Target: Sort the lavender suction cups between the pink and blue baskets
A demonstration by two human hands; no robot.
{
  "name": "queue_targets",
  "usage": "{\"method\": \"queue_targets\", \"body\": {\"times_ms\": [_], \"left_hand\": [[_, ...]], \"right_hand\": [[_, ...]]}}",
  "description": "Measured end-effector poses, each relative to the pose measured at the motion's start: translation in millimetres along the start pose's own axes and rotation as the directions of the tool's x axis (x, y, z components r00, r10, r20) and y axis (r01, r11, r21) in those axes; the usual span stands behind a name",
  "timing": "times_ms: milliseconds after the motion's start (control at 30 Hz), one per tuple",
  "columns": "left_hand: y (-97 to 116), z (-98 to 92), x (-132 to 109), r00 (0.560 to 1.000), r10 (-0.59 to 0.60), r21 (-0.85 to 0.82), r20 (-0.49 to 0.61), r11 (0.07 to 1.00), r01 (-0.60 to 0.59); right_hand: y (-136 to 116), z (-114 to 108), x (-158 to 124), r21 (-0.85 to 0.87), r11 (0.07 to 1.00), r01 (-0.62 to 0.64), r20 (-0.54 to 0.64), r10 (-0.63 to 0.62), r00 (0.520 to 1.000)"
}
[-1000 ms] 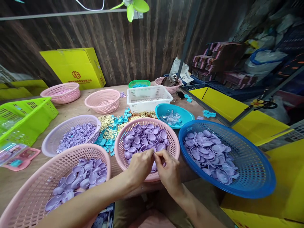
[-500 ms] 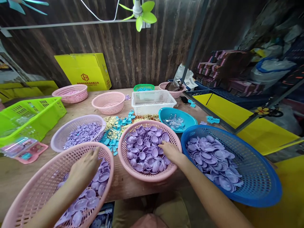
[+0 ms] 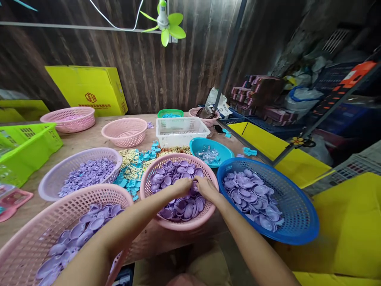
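Over the middle pink basket (image 3: 145,198), my left hand (image 3: 183,186) and my right hand (image 3: 206,187) meet with their fingertips close together. The basket holds many shallow, oval purple plastic shells (image 3: 166,180). My right fingers are bent in a pinch, with a bit of purple shell showing at their tips. The left fingers are drawn in too, but what they hold is hidden behind the hand. Below my left forearm lies a larger pink basket (image 3: 26,242) with bigger purple shells (image 3: 79,234). Right of my right hand, a blue basket (image 3: 300,216) holds more purple shells (image 3: 250,194).
A lilac basket (image 3: 47,180) of small purple pieces stands left. Beyond the middle basket lie turquoise and cream parts (image 3: 131,174), a turquoise bowl (image 3: 226,153) of clear pieces and a white basket (image 3: 183,137). A metal post (image 3: 229,51) rises behind the table's right side.
My left hand has left the large pink basket and moved right to meet my right hand over the middle one. The view has turned slightly right.
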State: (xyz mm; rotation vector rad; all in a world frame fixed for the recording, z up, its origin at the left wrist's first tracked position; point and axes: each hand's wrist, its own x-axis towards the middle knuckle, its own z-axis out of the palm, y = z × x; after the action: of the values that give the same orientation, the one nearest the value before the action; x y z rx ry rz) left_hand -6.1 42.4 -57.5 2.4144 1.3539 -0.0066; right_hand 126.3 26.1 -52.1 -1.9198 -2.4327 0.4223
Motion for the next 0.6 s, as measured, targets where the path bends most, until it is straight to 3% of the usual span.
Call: {"method": "queue_targets", "body": {"times_ms": [133, 267, 333, 433, 600], "left_hand": [[-20, 2.2, 7, 0.999, -0.028, -0.192, 0.045, 0.981, 0.036], [-32, -8.2, 11, 0.997, -0.006, -0.440, 0.079, 0.897, 0.040], [-33, -13.1, 12, 0.998, -0.001, -0.646, 0.055, 0.762, 0.036], [-30, -15.6, 12, 0.999, 0.002, -0.872, 0.049, 0.487, 0.042], [-25, -9.6, 12, 0.985, 0.042, -0.937, 0.165, 0.318, 0.143]], "right_hand": [[4, 5, 8, 0.214, 0.977, -0.016, -0.126, 0.044, 0.991], [7, 5, 14, 0.388, 0.921, -0.030, -0.255, 0.138, 0.957], [8, 4, 14, 0.448, 0.894, -0.018, -0.285, 0.162, 0.945], [9, 4, 13, 0.515, 0.857, 0.021, -0.317, 0.167, 0.934], [9, 9, 13, 0.534, 0.845, 0.028, -0.343, 0.186, 0.921]]}}
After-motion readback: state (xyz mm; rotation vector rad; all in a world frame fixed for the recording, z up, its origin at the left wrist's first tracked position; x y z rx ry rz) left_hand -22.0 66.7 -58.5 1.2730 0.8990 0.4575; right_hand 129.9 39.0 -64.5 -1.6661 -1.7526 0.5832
